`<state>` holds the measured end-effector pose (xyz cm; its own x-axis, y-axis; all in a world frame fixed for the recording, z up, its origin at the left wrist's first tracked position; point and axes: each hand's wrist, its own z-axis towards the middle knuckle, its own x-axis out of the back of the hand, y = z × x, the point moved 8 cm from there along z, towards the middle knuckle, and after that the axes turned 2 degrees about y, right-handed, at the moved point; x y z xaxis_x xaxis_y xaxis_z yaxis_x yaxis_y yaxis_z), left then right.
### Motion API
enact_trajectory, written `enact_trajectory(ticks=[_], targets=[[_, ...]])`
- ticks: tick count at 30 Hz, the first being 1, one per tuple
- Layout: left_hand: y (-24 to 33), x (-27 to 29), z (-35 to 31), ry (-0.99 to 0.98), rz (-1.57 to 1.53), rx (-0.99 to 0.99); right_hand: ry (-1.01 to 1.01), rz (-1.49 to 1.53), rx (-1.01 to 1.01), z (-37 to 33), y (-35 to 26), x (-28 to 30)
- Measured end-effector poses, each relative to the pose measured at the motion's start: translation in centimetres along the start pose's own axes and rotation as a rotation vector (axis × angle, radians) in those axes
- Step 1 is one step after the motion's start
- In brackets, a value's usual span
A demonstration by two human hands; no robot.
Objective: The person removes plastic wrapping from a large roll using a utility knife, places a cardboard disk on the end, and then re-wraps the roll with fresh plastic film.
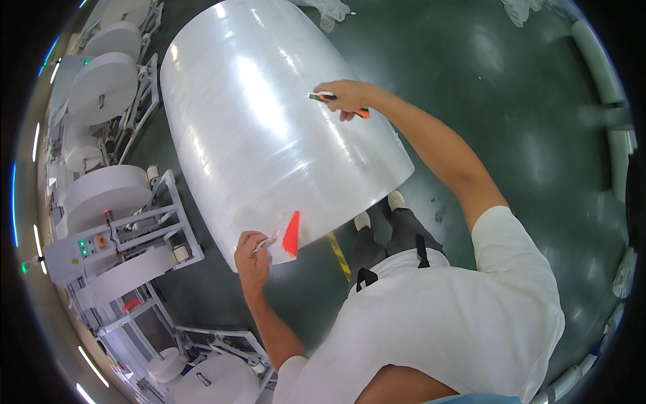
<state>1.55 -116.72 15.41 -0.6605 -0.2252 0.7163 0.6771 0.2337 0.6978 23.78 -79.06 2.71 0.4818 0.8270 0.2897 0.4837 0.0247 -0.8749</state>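
A very large roll wrapped in clear, shiny plastic film (222,135) lies in front of me. My right hand (346,97) is closed around a utility knife (362,113) with an orange and dark handle. Its tip points left, over the upper right part of the roll. At the roll's near left end my left hand (252,261) is closed, fingers pinching a gathered bit of the plastic film (262,246). Beside it, a bright orange-red tapering piece (292,233) shows on the roll's surface; I cannot tell whether it is under the film.
Machines carrying big white reels (104,87) line the left side, with a control box (84,249) nearer me. Long wrapped rolls (597,64) lie along the right edge. Crumpled clear plastic (328,10) is on the green floor (471,87). A yellow-black floor stripe (338,256) runs beside my feet.
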Motion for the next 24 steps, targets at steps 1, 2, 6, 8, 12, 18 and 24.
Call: enact_trajectory(ticks=[1,2,6,8,12,18,24], targets=[[1.4,-0.3,0.0,-0.016,0.007,-0.042,0.0,-0.018,-0.047,0.9,-0.8,0.0],[1.4,0.0,-0.5,-0.068,-0.01,0.047,0.01,-0.061,-0.025,1.9,-2.4,-0.1],[1.9,-0.4,-1.8,-0.155,0.055,-0.015,0.068,-0.232,-0.055,7.0,-5.4,0.3],[3.3,-0.9,-1.8,-0.207,0.129,-0.088,0.048,-0.32,-0.038,8.0,-5.5,-0.1],[4.2,-1.0,-1.9,-0.259,0.077,-0.149,-0.013,-0.162,-0.099,6.0,-4.7,-2.4],[2.0,-1.9,-1.6,-0.336,0.211,-0.342,-0.154,-0.274,-0.184,-10.7,2.2,-11.6],[4.7,-6.3,1.5,-0.466,0.213,-0.3,-0.208,-0.013,-0.281,-29.0,6.6,-18.5]])
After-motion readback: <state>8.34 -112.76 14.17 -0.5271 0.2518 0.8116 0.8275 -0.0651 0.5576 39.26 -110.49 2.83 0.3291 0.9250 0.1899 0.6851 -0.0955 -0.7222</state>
